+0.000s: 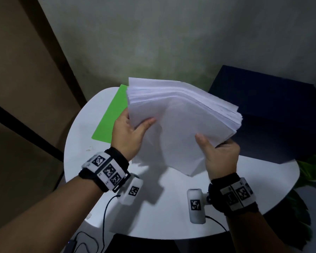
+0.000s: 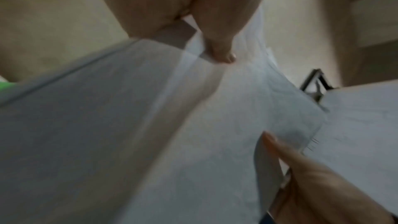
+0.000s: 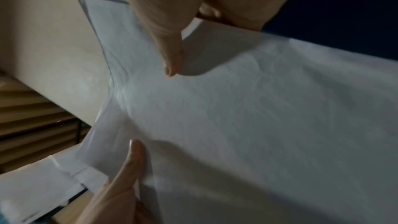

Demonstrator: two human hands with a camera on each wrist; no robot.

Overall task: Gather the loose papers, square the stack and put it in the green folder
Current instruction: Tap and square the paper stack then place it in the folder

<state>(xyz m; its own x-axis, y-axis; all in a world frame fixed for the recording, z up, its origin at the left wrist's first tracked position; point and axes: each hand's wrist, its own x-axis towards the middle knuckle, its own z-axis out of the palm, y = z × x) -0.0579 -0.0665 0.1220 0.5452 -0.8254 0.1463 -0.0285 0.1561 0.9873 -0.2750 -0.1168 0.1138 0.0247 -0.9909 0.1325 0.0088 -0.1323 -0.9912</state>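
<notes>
A thick stack of white papers (image 1: 181, 121) is held tilted above the round white table (image 1: 254, 179), its far edges fanned and uneven. My left hand (image 1: 131, 130) grips the stack's left side, thumb on the top sheet and fingers underneath. At the stack's near right corner my right hand (image 1: 219, 154) grips it the same way. The green folder (image 1: 109, 115) lies flat on the table's far left, partly hidden behind the papers. In the left wrist view the thumb presses the papers (image 2: 193, 125); the right wrist view shows the same grip on the papers (image 3: 237, 117).
A dark blue board or box (image 1: 274, 114) covers the table's far right. Green leaves (image 1: 314, 172) show past the right rim. Cables and a dark device (image 1: 91, 240) lie at the near edge. A grey wall stands behind.
</notes>
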